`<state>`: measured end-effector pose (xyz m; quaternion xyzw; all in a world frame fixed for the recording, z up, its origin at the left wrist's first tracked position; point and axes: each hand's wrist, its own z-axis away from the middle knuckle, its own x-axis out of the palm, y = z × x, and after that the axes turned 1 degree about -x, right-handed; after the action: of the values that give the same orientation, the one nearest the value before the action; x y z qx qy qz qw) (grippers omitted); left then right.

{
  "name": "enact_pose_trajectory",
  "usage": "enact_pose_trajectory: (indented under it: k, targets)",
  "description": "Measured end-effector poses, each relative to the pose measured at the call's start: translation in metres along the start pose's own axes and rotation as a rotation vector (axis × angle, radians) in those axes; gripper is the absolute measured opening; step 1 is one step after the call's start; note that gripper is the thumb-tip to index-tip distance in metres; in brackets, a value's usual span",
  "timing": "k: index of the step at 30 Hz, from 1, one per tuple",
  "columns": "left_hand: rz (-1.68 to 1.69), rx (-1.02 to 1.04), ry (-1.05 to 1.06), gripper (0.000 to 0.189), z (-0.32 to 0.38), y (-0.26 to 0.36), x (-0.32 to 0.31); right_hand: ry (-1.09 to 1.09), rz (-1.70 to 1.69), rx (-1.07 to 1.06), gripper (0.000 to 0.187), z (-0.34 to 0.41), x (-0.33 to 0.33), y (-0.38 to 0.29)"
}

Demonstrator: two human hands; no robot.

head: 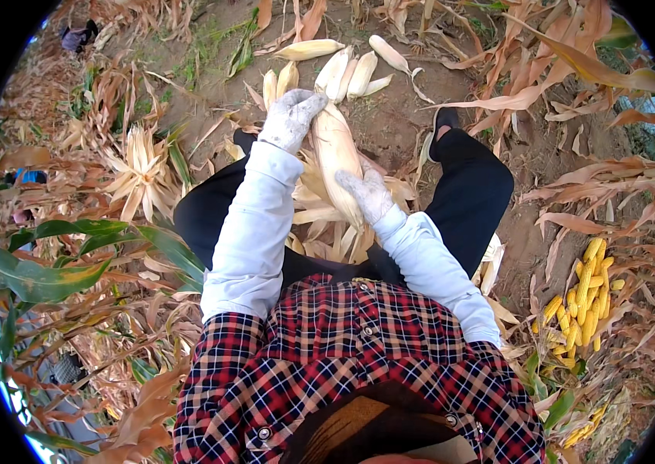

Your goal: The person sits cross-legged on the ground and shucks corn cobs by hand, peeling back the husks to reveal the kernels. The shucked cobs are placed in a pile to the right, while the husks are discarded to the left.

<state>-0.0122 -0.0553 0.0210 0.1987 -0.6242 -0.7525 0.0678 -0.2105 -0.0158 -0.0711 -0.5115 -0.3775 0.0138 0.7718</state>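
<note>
Between my hands is a large ear of corn [336, 156] wrapped in pale dry husk. My left hand [292, 118], in a soiled white glove, pinches the ear's far end. Around its near end, my right hand [368, 194], gloved the same way, grips the side of the husk. Loose husks [319, 200] lie beneath it between my legs. Just past my left hand, several ears in pale husk [342, 72] rest on the soil, one of them [390, 53] set apart to the right.
A pile of bare yellow corn cobs [585, 301] lies on the right, with more cobs [585, 426] below it. An opened, splayed husk [143, 174] sits at the left. Dry stalks and leaves [611, 191] crowd both sides, and green corn leaves [49, 278] reach in from the left.
</note>
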Motion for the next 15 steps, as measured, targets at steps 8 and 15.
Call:
enact_pose_trajectory:
  k: [8, 15]
  targets:
    - [-0.415, 0.29, 0.401, 0.027, 0.003, -0.028, 0.039, 0.08, -0.083, 0.06, 0.059, 0.004, 0.0, 0.004]
    - [-0.131, 0.329, 0.378, 0.02, 0.018, -0.056, 0.069, 0.167, -0.467, 0.15, 0.058, -0.007, -0.01, 0.017]
